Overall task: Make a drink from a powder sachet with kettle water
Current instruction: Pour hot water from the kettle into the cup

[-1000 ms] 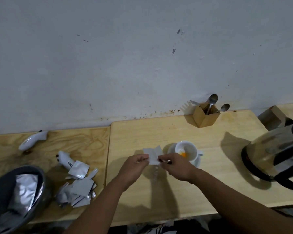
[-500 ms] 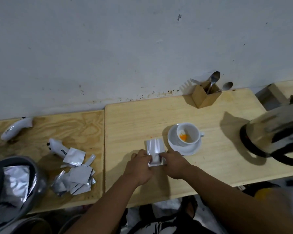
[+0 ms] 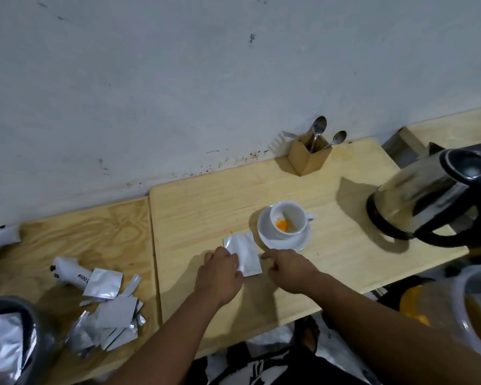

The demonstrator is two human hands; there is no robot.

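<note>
Setting the flat silver foil sachet (image 3: 243,250) down near the front edge of the pale wooden table (image 3: 206,207), just beside the white saucer (image 3: 265,237), probably goes best well clear of the white cup (image 3: 295,215) holding orange powder. The left hand (image 3: 220,273) pinches its near left edge with curled fingers. The right hand (image 3: 289,269) grips nothing, forefinger stretched to the sachet's right edge, so it is free for the steel kettle (image 3: 417,195) at the table's right edge.

Wooden holder (image 3: 308,160), foil scraps (image 3: 114,315), grey bin (image 3: 25,318)
</note>
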